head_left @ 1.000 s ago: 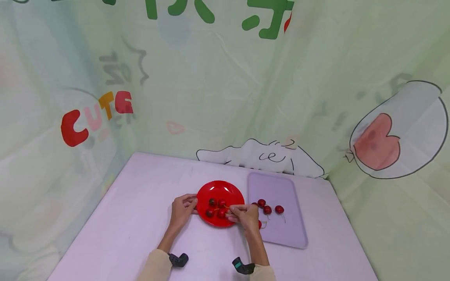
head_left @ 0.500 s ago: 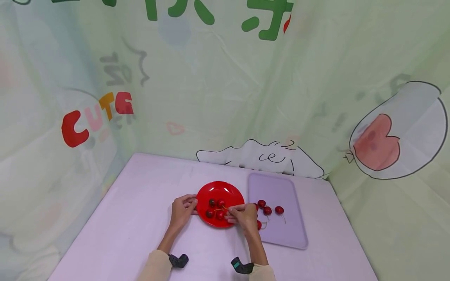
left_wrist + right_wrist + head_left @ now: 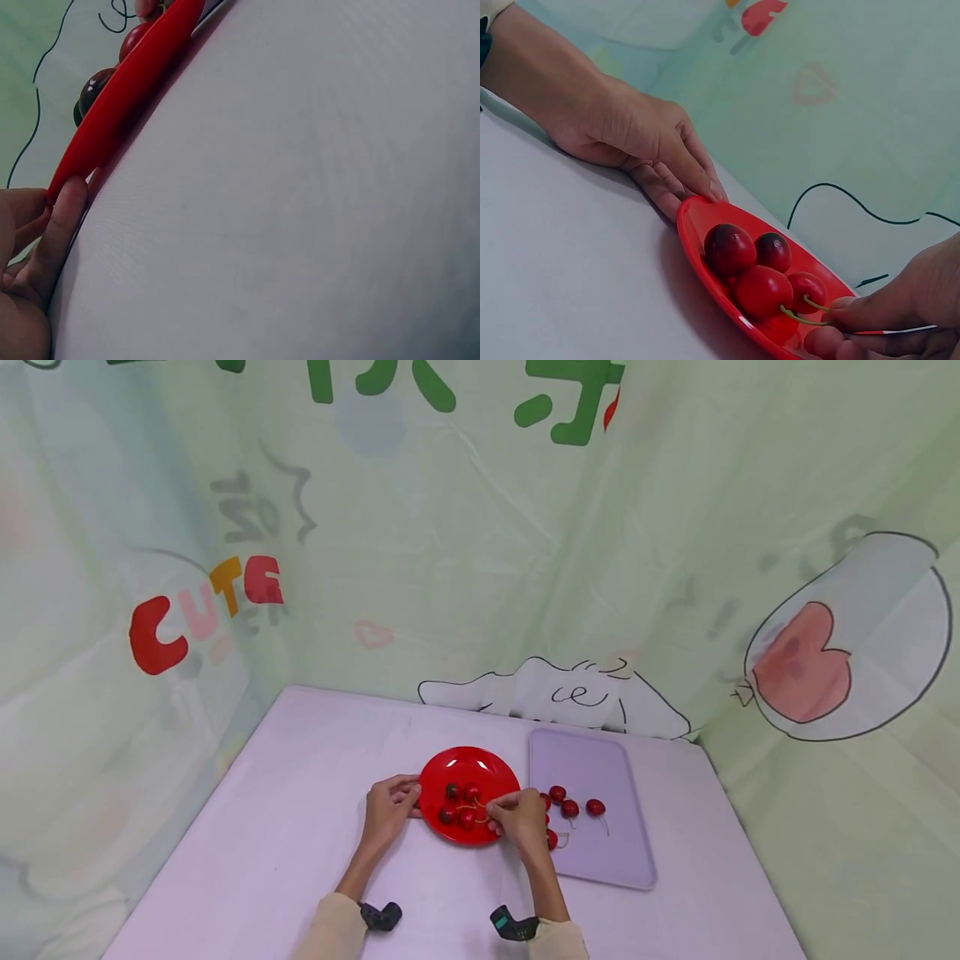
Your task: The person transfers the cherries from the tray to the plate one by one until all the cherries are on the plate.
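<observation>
A round red plate (image 3: 498, 774) bears several cherries, two of them dark, the others bright red. My left hand (image 3: 390, 808) holds its left rim, thumb on top and fingers beneath, as the left wrist view also shows in the fingers (image 3: 64, 214). Over the right side of the plate, my right hand (image 3: 522, 818) pinches a thin stem between thumb and finger. That stem runs to a bright red cherry (image 3: 764, 292) lying among the others. A second green stem from the cherry (image 3: 808, 288) behind it also reaches the thumb tip.
A light purple tray (image 3: 600, 860) stands right of the plate, with several loose stemmed cherries (image 3: 596, 808) on it; my right hand partly overlaps its left edge. The pale table (image 3: 315, 827) ends at a printed curtain (image 3: 465, 568) behind.
My right hand has shifted very slightly, and the near red cherry on the plate has moved a little left. My left hand stays on the rim.
</observation>
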Demonstrator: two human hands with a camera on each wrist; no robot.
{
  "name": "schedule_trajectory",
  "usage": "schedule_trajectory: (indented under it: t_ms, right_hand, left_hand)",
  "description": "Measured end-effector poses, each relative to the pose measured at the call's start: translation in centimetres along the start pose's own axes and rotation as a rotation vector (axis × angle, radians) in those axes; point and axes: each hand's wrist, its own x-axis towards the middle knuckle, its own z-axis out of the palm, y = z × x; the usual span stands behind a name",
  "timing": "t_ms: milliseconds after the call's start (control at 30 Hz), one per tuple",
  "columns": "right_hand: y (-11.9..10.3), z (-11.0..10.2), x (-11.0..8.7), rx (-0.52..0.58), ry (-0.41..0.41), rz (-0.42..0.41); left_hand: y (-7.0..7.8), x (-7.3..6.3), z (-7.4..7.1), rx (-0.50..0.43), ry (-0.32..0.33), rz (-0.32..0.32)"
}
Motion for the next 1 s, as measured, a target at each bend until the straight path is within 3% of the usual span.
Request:
schedule_trajectory:
  t_ms: [433, 767, 1000]
  right_hand:
    - [-0.05, -0.02, -0.16, -0.168, 0.025, -0.073]
    - [-0.29, -0.17, 0.08, -0.232, 0.049, -0.098]
    - [-0.45, -0.57, -0.38, -0.223, 0.053, -0.083]
  left_hand:
    - [-0.01, -0.12, 0.02, 0.015, 0.002, 0.002]
    - [-0.05, 0.12, 0.21, 0.015, -0.006, -0.011]
    - [0.53, -0.42, 0.08, 0.035, -0.008, -0.021]
